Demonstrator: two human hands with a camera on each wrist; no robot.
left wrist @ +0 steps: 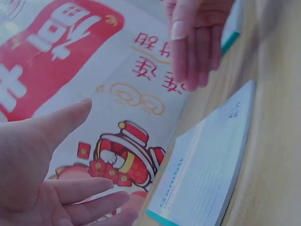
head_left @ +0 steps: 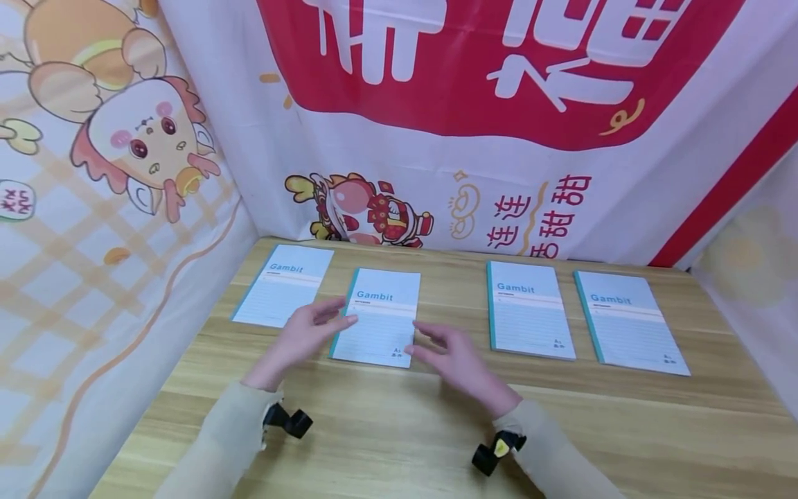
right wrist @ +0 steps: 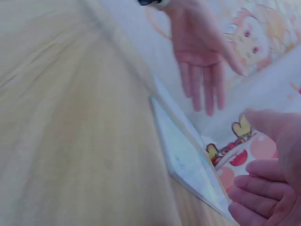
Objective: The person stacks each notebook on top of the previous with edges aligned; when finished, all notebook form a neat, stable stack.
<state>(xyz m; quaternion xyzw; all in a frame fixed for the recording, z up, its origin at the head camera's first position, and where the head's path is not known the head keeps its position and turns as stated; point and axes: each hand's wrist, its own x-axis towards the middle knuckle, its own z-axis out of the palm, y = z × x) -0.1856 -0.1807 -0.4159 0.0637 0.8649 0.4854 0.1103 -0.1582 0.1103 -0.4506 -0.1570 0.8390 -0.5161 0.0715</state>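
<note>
The head view shows a wood-grained table [head_left: 405,423] with four thin, rectangular paper notebooks lying flat, each pale blue with printed lines and a teal spine. From left to right they are the far-left notebook [head_left: 283,284], the notebook between the hands [head_left: 377,322], the inner right notebook [head_left: 530,312] and the outer right notebook [head_left: 630,322]. The left hand [head_left: 305,333] and the right hand [head_left: 458,360] flank the second one, thumbs and fingers apart; contact is hard to judge from here. Two cream sleeves [head_left: 218,440] each carry a small, boxy black wrist camera [head_left: 298,423]. Two soft printed cloths, a side cloth [head_left: 50,277] and a back cloth [head_left: 374,152], rise around the table.

The left wrist view adds the palms: the left hand's thumb is spread well away from its fingers, above the notebook, and the right hand's fingers extend straight. It also shows that notebook's page edge, and a teal corner of another behind the right hand.

The right wrist view sets two notebooks one behind the other, low on the streaky table. Here the left palm faces across, its thumb splayed; the right hand's fingers bend slightly, apart from the thumb.
</note>
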